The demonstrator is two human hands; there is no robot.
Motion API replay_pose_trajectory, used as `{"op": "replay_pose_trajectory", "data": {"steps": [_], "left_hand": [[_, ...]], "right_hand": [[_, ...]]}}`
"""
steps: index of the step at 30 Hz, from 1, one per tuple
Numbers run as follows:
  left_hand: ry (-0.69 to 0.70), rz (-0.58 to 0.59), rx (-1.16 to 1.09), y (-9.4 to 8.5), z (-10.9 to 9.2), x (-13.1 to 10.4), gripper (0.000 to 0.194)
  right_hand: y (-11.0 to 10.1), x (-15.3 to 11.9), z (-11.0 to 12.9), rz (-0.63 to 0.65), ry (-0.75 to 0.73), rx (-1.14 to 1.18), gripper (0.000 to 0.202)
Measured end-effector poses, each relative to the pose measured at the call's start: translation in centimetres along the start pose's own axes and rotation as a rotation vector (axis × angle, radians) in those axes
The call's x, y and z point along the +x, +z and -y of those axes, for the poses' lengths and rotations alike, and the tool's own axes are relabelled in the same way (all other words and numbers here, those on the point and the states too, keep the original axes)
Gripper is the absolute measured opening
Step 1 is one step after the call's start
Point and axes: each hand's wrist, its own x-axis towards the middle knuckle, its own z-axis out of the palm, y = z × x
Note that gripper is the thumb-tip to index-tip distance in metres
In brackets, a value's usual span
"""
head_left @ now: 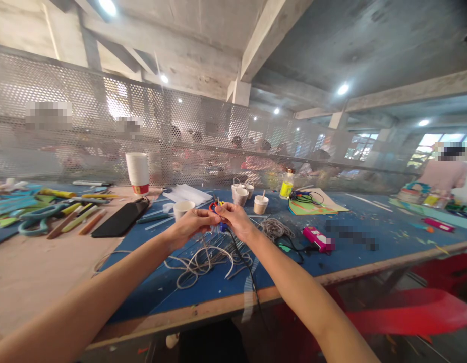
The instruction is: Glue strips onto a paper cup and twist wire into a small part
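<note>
My left hand [195, 222] and my right hand [236, 218] meet over the middle of the blue work surface [154, 282], fingertips pinched together. Whatever sits between the fingers is too small and too covered to name. Just below the right fingers shows a small blue object [223, 227], with a black cord [239, 247] running down past the table edge. Something red and yellow [212, 205] peeks out behind the fingertips. Loops of grey cord [188, 269] and thin wires lie under my hands. A white paper cup [183, 208] stands close to my left hand.
Left lie a black phone [120, 218], scissors [40, 218] and several tools, near stacked paper cups [137, 171]. Small cups [260, 204], a bottle [287, 184], coiled cord [277, 229] and a pink device [318, 239] lie right. A perforated metal screen [203, 136] borders the back.
</note>
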Motion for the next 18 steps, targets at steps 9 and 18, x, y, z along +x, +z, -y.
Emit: {"op": "replay_pose_trajectory", "data": {"steps": [9,18], "left_hand": [[-0.005,0.001,-0.030,-0.13,0.01,0.07,0.023],[0.020,-0.006,0.069,0.27,-0.48,-0.35,0.021]], "right_hand": [[-0.47,-0.06,0.30,0.121,0.052,0.064,0.035],[-0.18,0.02,-0.05,0.070,0.043,0.078,0.037]]}}
